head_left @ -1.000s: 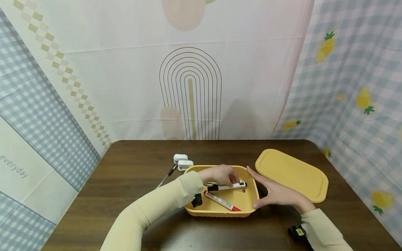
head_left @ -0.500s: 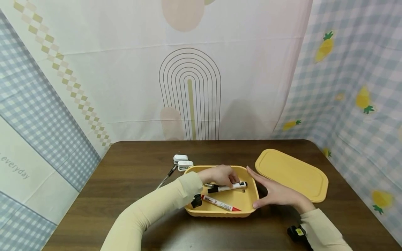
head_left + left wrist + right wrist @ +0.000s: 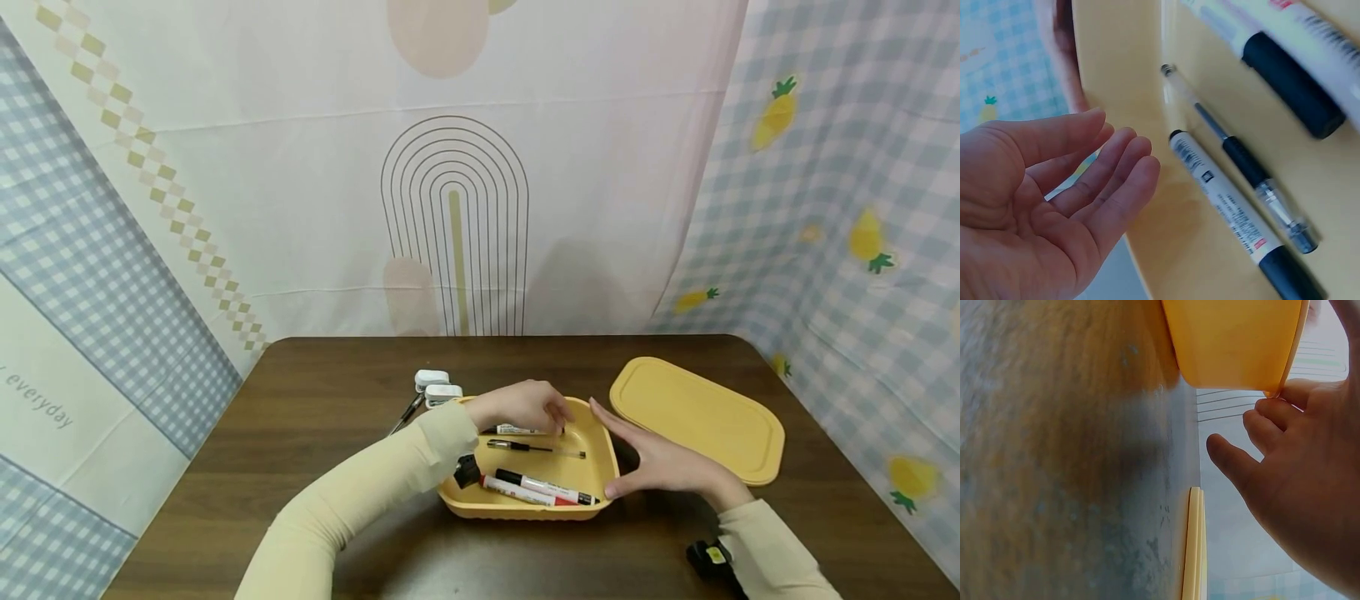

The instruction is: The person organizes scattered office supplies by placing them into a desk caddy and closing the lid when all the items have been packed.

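Observation:
My left hand (image 3: 528,406) hovers over the far side of a yellow plastic box (image 3: 525,512). In the left wrist view its fingers are loosely bent with nothing between them. Near its fingertips lies a black-capped marker (image 3: 1219,197), with a gel pen (image 3: 1241,159) alongside. Toward the box's front rest another black-capped marker (image 3: 551,487) and a red marker (image 3: 517,490), close together. My right hand (image 3: 660,458) braces the box's right end, thumb at the near corner and straight fingers along the far corner. The left forearm hides part of the box's left end.
The yellow lid (image 3: 697,419) lies flat at the right of the dark wooden table (image 3: 322,408). Behind the box's left corner stand two small white staplers, one nearer (image 3: 442,394) and one farther (image 3: 431,378). A pen (image 3: 408,412) lies by them, partly behind the left sleeve.
My left hand has let go of a black-capped marker, now lying at the front by the red one, and has moved up and back. The red marker shifted slightly left. The right hand stays put.

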`<act>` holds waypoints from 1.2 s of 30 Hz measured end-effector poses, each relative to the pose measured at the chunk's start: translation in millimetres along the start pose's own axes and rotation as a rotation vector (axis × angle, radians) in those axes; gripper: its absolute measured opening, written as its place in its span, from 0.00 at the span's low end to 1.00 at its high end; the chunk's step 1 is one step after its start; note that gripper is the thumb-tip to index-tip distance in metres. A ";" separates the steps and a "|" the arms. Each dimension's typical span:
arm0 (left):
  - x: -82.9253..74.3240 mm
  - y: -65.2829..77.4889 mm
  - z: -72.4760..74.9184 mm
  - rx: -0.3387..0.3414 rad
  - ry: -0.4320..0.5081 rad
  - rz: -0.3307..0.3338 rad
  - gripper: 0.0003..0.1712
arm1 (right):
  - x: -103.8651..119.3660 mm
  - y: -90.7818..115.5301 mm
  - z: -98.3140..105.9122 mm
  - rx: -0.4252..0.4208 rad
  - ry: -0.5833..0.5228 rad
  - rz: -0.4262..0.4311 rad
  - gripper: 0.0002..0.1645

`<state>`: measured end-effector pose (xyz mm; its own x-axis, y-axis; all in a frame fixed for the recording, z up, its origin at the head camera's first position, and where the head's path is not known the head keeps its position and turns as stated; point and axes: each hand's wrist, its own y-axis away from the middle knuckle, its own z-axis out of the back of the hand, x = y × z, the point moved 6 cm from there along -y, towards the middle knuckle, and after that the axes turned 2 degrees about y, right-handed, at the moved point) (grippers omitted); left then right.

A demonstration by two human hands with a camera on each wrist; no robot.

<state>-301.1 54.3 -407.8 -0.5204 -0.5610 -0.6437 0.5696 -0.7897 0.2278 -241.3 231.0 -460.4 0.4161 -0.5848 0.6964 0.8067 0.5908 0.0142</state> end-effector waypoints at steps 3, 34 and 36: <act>-2.4 1.4 4.6 -0.003 0.005 -0.009 0.18 | 0.7 -0.2 0.3 -0.003 -0.003 0.003 0.70; 9.0 32.7 58.7 -0.216 0.018 -0.032 0.15 | 1.3 -0.4 1.2 -0.005 0.002 0.011 0.70; 10.9 36.5 63.7 -0.231 0.015 -0.026 0.14 | 1.4 -0.5 1.1 -0.005 0.002 0.014 0.70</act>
<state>-326.5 3.5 -360.0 -0.5283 -0.5363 -0.6582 0.6874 -0.7252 0.0392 -241.7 230.5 -458.6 0.4280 -0.5781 0.6947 0.8032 0.5958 0.0010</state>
